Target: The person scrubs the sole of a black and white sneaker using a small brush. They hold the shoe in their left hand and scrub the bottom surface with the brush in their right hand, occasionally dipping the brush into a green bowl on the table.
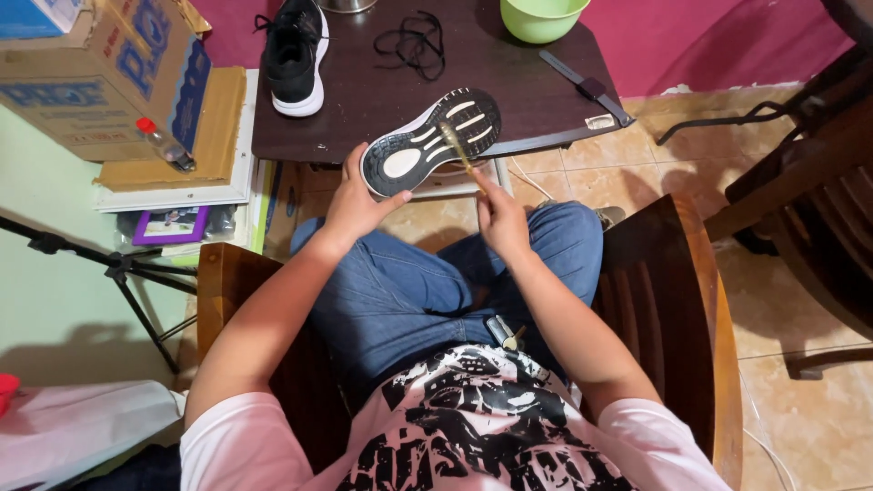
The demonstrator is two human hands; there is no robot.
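Black-and-white shoe sole [431,141] faces up, heel end pinched in the left hand [353,205] grip; its long axis runs up-right from there. Right hand [499,216] grip closes on a brush [457,151] whose bristles touch the forefoot above it.

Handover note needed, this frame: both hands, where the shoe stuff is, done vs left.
Left hand: holds the black sneaker sole-up, above the lap at the table edge.
Right hand: grips a small brush, bristles on the forefoot tread.
Second sneaker: upright on the dark table, laces out.
Loose black laces and a green bowl at the table's far side.
Done: laces removed from the second sneaker.
Left: how much of the sole is brushed cannot be told; second sneaker lies untouched.
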